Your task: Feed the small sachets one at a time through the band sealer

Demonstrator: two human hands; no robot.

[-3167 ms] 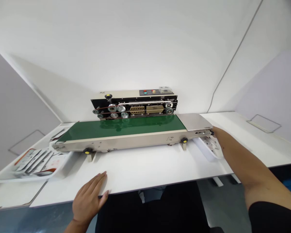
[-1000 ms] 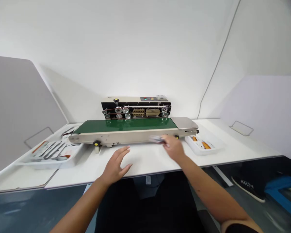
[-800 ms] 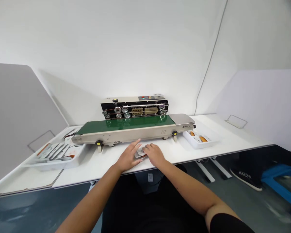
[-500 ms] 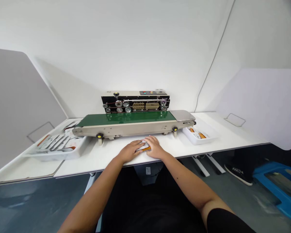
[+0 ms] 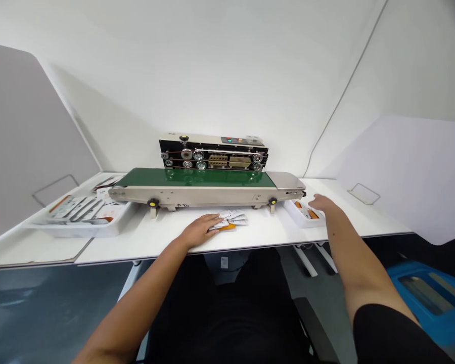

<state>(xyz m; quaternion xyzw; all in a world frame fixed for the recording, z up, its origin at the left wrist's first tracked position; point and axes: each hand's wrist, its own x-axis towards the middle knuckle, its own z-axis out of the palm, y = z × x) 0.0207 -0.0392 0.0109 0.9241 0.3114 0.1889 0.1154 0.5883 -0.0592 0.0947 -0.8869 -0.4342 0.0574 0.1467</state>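
Observation:
My left hand (image 5: 200, 230) rests on the white table, its fingers and thumb around the left end of a small fanned stack of flat packets (image 5: 233, 218). The packets are white with printing, and an orange part shows at the front. Out to the right, my right hand (image 5: 321, 203) hangs above the right edge of a white plastic bin (image 5: 306, 222). Its fingers point left and seem loosely apart, with nothing visible in them. Orange-and-white packets (image 5: 307, 211) lie inside that bin.
A band sealing machine (image 5: 212, 154) with a green conveyor belt (image 5: 197, 178) stands behind the packets. Left of it, a larger white bin (image 5: 109, 225) holds several printed packets. Pale panels (image 5: 23, 141) flank the table (image 5: 136, 242). A blue stool (image 5: 432, 293) is at lower right.
My right hand has left the packets and moved right to the small bin. The packets now lie fanned and uncovered on their right side; my left hand stays at them.

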